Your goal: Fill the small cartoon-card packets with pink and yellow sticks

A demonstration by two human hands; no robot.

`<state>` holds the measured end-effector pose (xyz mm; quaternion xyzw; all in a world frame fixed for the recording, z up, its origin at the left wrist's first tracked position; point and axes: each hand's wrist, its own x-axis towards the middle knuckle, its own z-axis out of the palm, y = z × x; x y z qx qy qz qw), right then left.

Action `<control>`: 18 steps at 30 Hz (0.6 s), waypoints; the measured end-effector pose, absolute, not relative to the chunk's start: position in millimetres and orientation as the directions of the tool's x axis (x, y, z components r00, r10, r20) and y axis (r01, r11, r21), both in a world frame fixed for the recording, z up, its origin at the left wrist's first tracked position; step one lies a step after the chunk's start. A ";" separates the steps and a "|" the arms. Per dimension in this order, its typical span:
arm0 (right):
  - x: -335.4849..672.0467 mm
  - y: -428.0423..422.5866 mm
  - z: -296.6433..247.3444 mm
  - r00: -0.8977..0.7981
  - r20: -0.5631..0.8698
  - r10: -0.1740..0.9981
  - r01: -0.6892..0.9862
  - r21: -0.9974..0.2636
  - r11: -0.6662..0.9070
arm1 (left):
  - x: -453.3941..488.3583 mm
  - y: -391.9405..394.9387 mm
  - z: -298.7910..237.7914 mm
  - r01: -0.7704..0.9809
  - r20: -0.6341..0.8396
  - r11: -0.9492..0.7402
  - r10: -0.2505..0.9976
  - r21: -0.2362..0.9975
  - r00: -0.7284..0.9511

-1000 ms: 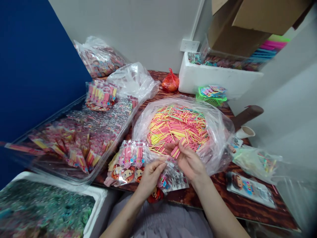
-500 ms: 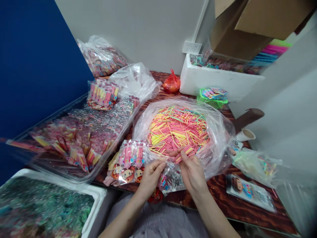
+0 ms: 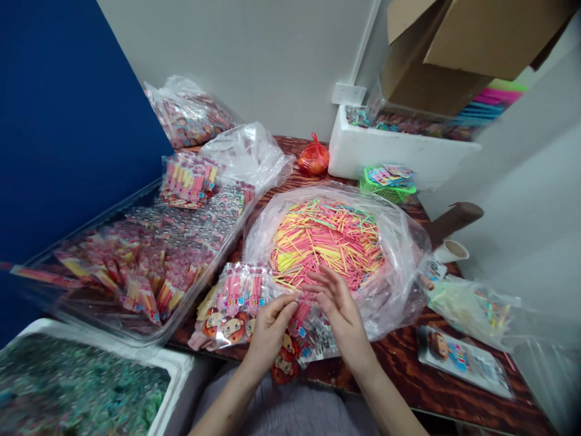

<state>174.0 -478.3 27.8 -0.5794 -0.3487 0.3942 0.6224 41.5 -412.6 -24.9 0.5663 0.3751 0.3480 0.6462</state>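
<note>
My left hand pinches the top edge of a small clear printed packet, which hangs below the fingers with pink sticks inside and a red-haired cartoon face at its bottom. Just right of it, my right hand has its fingers apart and holds nothing I can see. Behind both hands a big clear plastic bag lies spread open, heaped with thin pink, yellow and green sticks. To the left of my left hand lie filled packets; flat silvery packets lie under my right hand.
A clear tray of filled packets stands at left, above a white foam box. Toward the back are a red bag, a green basket and another foam box. A paper cup and printed packaging lie right.
The small bunch of pink and yellow sticks has left my right hand, whose fingers have opened. Pink sticks now show in the packet at my left hand.
</note>
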 end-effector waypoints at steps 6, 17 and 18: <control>164.6 -476.9 26.2 0.364 0.182 0.914 0.339 -0.939 0.052 | 39.2 -413.2 -23.8 -0.090 -0.129 0.207 0.840 0.974 0.528; 243.4 -419.7 -24.6 0.413 0.239 0.879 0.648 -0.755 -0.099 | 0.0 -372.1 -16.8 0.096 -0.030 0.008 0.971 0.995 0.236; 260.4 -412.2 -31.2 0.418 0.257 0.871 0.785 -0.584 -0.204 | -5.8 -364.4 -18.3 0.218 0.051 -0.090 0.982 0.972 0.182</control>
